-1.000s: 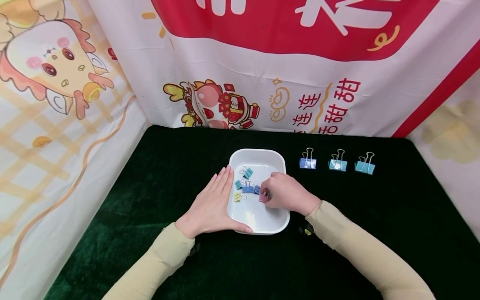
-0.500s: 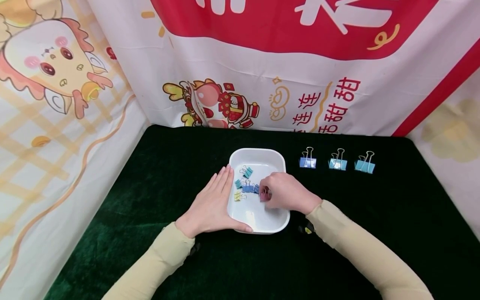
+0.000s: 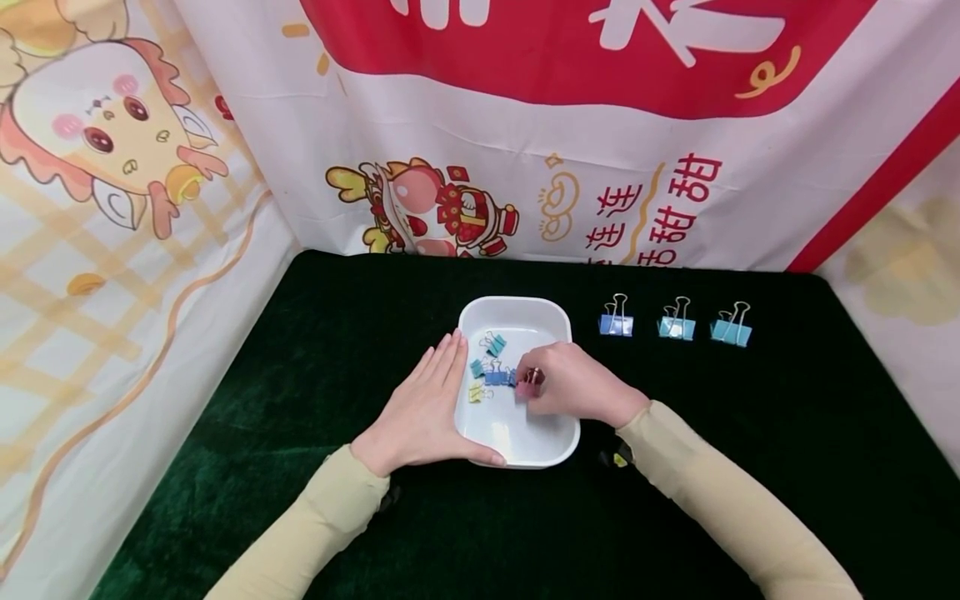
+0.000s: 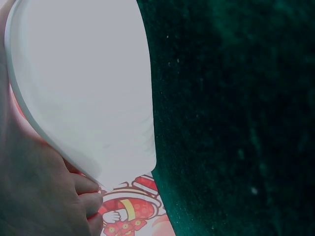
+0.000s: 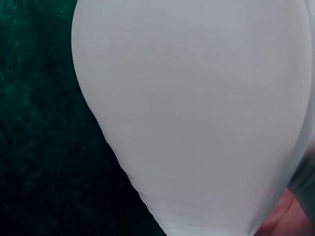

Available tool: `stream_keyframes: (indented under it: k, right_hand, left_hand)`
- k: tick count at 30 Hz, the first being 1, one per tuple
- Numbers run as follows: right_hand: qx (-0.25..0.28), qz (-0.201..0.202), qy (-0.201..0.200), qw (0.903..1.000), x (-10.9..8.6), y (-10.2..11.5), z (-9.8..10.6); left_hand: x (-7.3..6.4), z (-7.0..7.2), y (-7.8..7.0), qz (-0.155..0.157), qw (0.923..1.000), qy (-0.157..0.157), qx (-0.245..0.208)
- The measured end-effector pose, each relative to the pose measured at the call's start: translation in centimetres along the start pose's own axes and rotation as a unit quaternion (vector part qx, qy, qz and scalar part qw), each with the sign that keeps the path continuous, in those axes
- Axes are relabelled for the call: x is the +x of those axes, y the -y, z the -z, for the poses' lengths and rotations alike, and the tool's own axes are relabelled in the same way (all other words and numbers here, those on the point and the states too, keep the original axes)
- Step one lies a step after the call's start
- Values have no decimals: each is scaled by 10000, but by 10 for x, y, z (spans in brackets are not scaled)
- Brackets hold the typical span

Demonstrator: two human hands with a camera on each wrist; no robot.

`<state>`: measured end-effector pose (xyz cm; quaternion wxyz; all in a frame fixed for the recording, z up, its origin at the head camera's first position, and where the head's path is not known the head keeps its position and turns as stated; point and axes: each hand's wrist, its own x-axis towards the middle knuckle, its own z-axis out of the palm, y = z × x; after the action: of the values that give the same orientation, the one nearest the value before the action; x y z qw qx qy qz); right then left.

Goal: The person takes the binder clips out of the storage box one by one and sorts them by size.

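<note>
A white rectangular tray (image 3: 517,446) holds several small binder clips. My left hand (image 3: 420,408) lies along its left rim, fingers straight, with the thumb stretched across the near left corner. Inside, my right hand (image 3: 576,385) pinches a pink binder clip (image 3: 527,389) by its upper part, partly hidden by the fingers. Left of that clip sit a blue clip (image 3: 496,378), another blue one (image 3: 513,377) at the fingertips, a yellow clip (image 3: 476,392) and two teal clips (image 3: 496,343). Both wrist views mostly show the tray's outer wall (image 4: 88,88).
Beyond the tray to the right, three larger binder clips stand in a row: a blue-violet one (image 3: 616,325), a light blue one (image 3: 677,327) and a teal one (image 3: 731,333). Dark green cloth (image 3: 375,292) covers the table. Printed fabric (image 3: 450,117) hangs behind it.
The pink clip has tilted and shifted slightly in my right fingers, its wire handles turning, while the right hand moved only a little. My left hand and the tray have stayed put.
</note>
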<state>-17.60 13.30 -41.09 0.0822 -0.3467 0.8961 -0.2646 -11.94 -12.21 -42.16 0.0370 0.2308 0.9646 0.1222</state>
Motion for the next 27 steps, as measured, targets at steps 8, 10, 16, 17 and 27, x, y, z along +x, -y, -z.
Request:
stream_keyframes:
  k: [8,10,16,17,27]
  right_hand:
    - [615,208,-284,9975,-7,-2,15]
    - [810,215,-407,9957,-10,-3,23]
    - [963,51,-935,9909,-24,-5,51]
    - [929,21,-1043,9902,-27,-5,55]
    - [815,-351,-1824,9792,-51,-19,85]
  left_hand:
    - [-1,1,-2,8,9998,-36,-174]
    - [0,1,-2,-10,9998,-74,-189]
    - [0,2,-2,24,9998,-62,-165]
    - [0,2,-2,30,9999,-52,-149]
    - [1,1,-2,20,10000,-58,-14]
